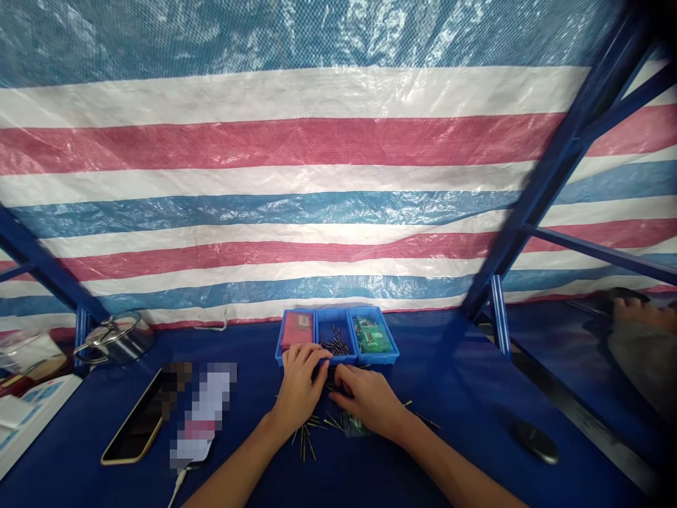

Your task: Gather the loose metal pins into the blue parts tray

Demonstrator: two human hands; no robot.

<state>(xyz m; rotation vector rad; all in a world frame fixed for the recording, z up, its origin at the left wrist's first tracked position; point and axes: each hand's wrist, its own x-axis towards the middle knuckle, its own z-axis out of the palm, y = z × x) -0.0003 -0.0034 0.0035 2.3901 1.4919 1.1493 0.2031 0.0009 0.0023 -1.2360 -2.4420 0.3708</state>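
Observation:
My left hand [300, 381] reaches over the front edge of the left blue bin [278, 346], fingers stretched and thumb apart. A red packet [297, 330] lies in that bin. Just right of it, my right hand [367, 398] is closed, fingers curled; what they grip, if anything, is hidden. Thin dark and brass-coloured rods like drill bits [303, 439] lie scattered on the table below and between my hands. Similar dark bits [336, 343] fill part of the middle blue bin [332, 317]. Green packets [373, 335] sit in the right blue bin [395, 355]. A small clear bag [355, 425] lies partly under my right hand.
On the left are a phone [135, 420], a blurred-out phone with a white cable [180, 485], a lidded steel pot [119, 339] and a white power strip [39, 416]. A black computer mouse [535, 442] rests at right. Another person's hand [632, 314] shows far right, beyond the blue frame [534, 190].

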